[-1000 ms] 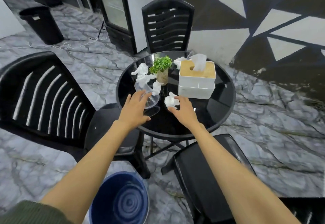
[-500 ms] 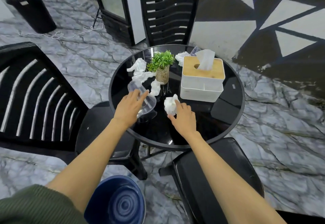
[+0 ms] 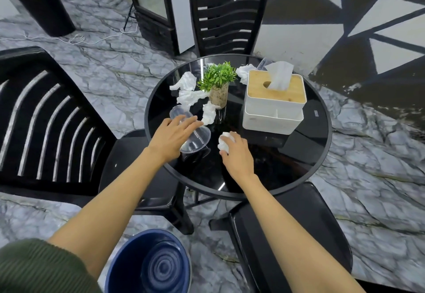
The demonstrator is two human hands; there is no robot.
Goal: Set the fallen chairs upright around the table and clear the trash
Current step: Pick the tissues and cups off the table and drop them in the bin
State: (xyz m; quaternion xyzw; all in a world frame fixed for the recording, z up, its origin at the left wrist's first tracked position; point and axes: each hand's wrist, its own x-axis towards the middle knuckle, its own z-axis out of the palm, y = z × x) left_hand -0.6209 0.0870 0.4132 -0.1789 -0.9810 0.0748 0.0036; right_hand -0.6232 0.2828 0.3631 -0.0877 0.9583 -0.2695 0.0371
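While both bare arms reach over the round black glass tabletop (image 3: 299,173), the left hand (image 3: 171,135) lies spread over a clear plastic cup (image 3: 195,139) that is tipped on its side near the left rim; the fingers are extended across the cup and touch it, not curled shut around it. The right hand (image 3: 236,154) has its fingers closed on a crumpled white tissue (image 3: 224,143) just right of the cup, pinching it against the glass.

More crumpled tissues (image 3: 188,88) lie farther back on the left part of the tabletop, beside a small potted plant (image 3: 218,85) near the centre. Another wad (image 3: 242,73) sits behind the plant, next to a white tissue box (image 3: 273,106) with a wooden lid. A second clear cup (image 3: 263,64) shows partly behind that box.

Three black chairs stand at the table: a slatted one (image 3: 46,118) on the left, one upright (image 3: 226,14) on the far side, and a seat (image 3: 292,235) near the right forearm. On the marble floor by the left arm stands a blue bin (image 3: 149,265), and a black bin (image 3: 41,5) stands well apart at the upper left.
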